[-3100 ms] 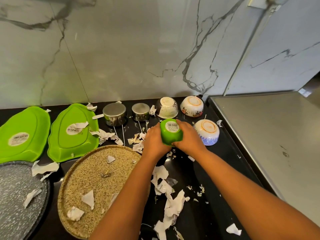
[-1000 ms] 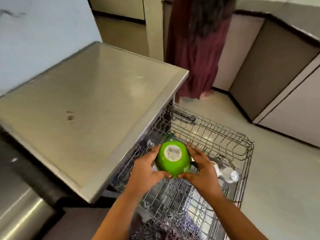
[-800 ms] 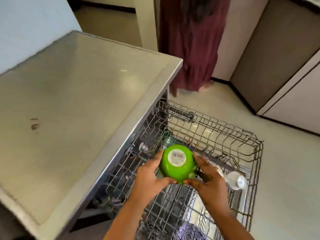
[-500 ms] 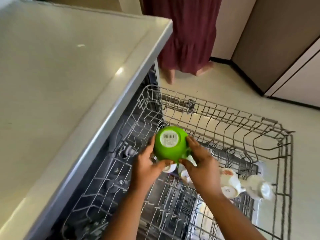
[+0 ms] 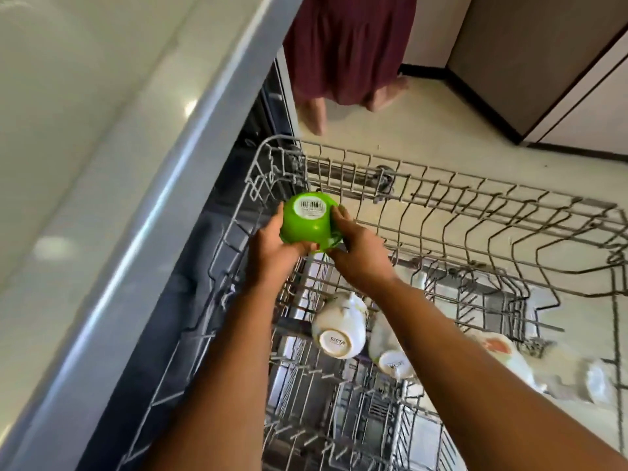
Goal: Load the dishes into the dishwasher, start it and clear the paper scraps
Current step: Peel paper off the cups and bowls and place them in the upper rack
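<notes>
Two white cups [image 5: 339, 329] nearest, tipped base-up among the tines toward the near middle of the rack [image 5: 441, 198]. Just beyond, left hand [image 5: 272, 249] and right hand [image 5: 360, 256] curled round opposite sides of the green bowl [image 5: 307, 220], fingertips pressed on its wall and rim. Bowl upside down, barcode label up, over the rack's far left corner; cannot tell whether touching the wire. Looks like light, stiff plastic, glossy and probably a little slippery, hardly fragile; best taken at the rim, hooked from below with the fingertips. Farthest off, a person in a maroon skirt [image 5: 346, 45] on the floor past the rack.
</notes>
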